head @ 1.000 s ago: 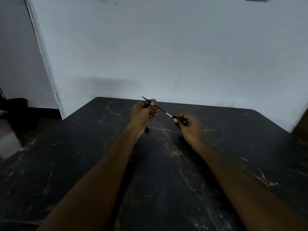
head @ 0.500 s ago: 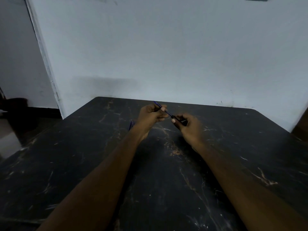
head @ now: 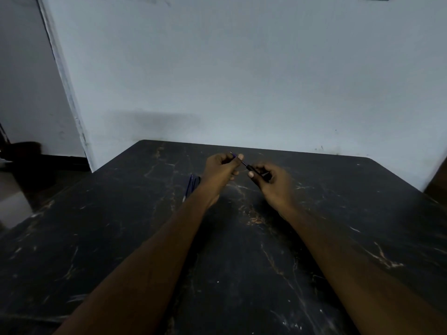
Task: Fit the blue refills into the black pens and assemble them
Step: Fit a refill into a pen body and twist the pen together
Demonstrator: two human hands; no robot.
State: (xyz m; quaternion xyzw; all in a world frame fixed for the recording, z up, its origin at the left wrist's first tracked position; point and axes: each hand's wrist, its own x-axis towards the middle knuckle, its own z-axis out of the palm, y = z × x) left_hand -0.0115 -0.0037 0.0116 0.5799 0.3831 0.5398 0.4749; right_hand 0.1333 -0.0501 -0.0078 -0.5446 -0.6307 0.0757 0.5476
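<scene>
My left hand (head: 221, 169) pinches a thin blue refill (head: 238, 158) between thumb and fingers above the far middle of the table. My right hand (head: 272, 182) grips a black pen barrel (head: 256, 170), mostly hidden inside the curled fingers. The refill runs down and right into the barrel's open end, and only a short length shows between the two hands. More blue refills (head: 189, 186) lie on the table just left of my left wrist.
The black marble-patterned table (head: 242, 262) stands against a pale wall (head: 242, 68). A doorway and dark floor (head: 24, 170) open at the left. Something brown (head: 437, 184) shows at the right edge past the table corner.
The refill has slid deeper into the barrel, so much less of it shows. My left hand has moved right, closer to my right hand. The refills on the table came into sight.
</scene>
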